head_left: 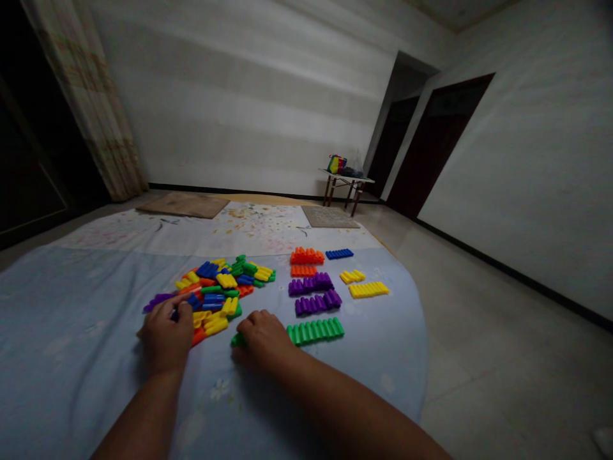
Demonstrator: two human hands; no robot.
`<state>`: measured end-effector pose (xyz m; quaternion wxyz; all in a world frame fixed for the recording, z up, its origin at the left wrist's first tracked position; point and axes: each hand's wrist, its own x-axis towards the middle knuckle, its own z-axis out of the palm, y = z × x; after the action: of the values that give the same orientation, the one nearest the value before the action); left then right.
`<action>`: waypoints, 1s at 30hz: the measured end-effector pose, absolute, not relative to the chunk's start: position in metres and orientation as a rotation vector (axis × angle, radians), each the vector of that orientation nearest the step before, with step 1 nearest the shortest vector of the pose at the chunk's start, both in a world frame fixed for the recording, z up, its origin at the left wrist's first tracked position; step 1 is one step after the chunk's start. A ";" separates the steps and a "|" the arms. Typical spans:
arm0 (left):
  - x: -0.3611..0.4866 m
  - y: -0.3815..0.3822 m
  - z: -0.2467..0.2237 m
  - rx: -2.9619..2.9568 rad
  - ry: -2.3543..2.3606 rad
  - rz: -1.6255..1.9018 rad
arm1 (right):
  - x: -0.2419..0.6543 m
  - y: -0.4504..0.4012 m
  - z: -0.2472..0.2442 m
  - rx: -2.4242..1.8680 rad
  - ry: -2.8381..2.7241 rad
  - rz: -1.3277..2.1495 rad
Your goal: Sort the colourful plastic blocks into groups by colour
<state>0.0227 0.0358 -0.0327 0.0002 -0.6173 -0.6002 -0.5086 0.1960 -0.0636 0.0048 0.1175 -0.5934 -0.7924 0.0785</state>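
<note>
My left hand (166,333) rests at the near left side of a loose pile of plastic bullet-shaped blocks (227,280) in several colours. Its fingers are curled down, and what they grip is mostly hidden. A purple block (158,301) sticks out just beyond them. My right hand (263,337) is closed over a green block (238,340), whose end shows left of the fingers. Touching or close to that wrist lies a joined green row (316,331). Behind it are purple rows (318,303), orange rows (306,257), yellow rows (368,290) and a blue row (340,253).
A pale blue flowered cloth (383,351) covers the round-edged table. Flat brown mats (186,205) lie at its far edge. Beyond, a small side table (347,176) holds a colourful bag (336,163). Tiled floor (483,358) runs along the right.
</note>
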 end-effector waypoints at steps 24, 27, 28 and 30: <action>0.023 0.031 -0.029 -1.951 -1.948 -1.572 | 0.305 -0.129 0.025 -1.645 -2.022 0.342; 0.023 0.032 -0.030 -1.944 -1.915 -1.583 | 0.338 -0.139 0.029 -1.678 -2.017 0.359; 0.023 0.032 -0.031 -1.941 -1.904 -1.584 | 0.347 -0.142 0.029 -1.695 -2.017 0.369; 0.023 0.033 -0.033 -1.945 -1.895 -1.575 | 0.361 -0.146 0.028 -1.731 -2.013 0.386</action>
<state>0.0235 0.0331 -0.0325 0.0012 -0.6196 -0.6037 -0.5017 0.3609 -0.1464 0.0285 0.2276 -0.6282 -0.7307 0.1401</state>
